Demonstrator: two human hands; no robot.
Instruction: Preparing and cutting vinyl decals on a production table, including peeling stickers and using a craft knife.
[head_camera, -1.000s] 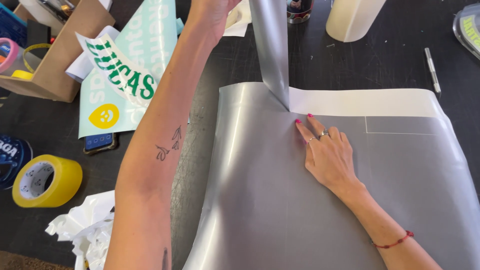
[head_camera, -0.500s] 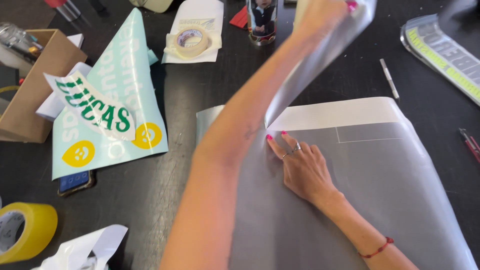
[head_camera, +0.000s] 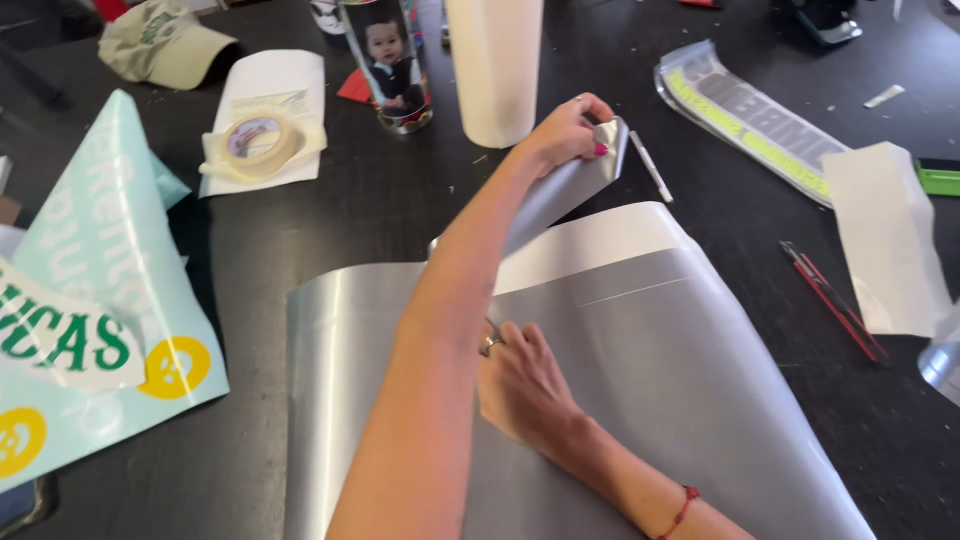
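R hand lies flat w/ open fingers on the large silver vinyl sheet, fingertips partly hidden behind L forearm. L hand pinches a peeled silver strip above sheet's top edge. Beyond sheet: white paper roll, masking tape ring. Sheet glossy, white backing exposed at top, on black table.

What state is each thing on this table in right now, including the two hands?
Left hand: raised, pinching the peeled silver strip.
Silver strip: lifted off its sheet.
Right hand: flat, pressing the sheet down.
Silver sheet: lying on the table, white backing bared along its far edge.
Tape roll: lying flat on white paper.
White roll: standing upright.
Cap: resting on the table.
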